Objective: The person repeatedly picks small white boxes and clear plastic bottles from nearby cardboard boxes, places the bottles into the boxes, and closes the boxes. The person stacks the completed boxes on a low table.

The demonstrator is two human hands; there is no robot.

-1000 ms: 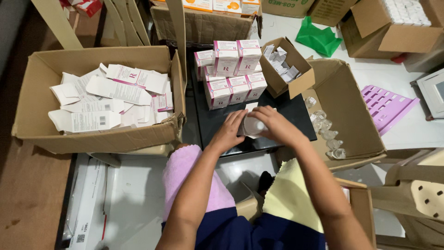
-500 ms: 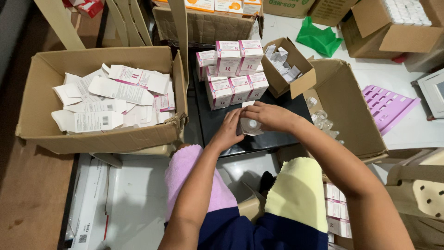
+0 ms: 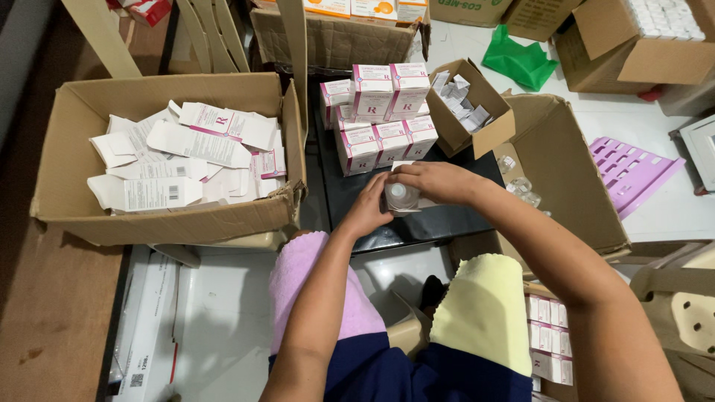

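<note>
Between both hands' grip (image 3: pixel 406 195), small bottle (image 3: pixel 398 195).

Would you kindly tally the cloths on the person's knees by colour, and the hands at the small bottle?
Pink cloth: 1
Yellow cloth: 1
Hands on the small bottle: 2, left hand and right hand
Total: 4

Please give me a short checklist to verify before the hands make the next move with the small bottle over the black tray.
1. Both hands on the small bottle: left hand and right hand touch it. Ok.
2. Bottle above the black tray: ok.
3. Bottle cap closed: cannot tell, fingers cover part.
4. Stack of white and pink cartons standing tidy behind the hands: ok.
5. Flat unfolded cartons within the large cardboard box on the left: ok.
6. Loose bottles in the right-side box: some visible, count cannot tell.
</note>
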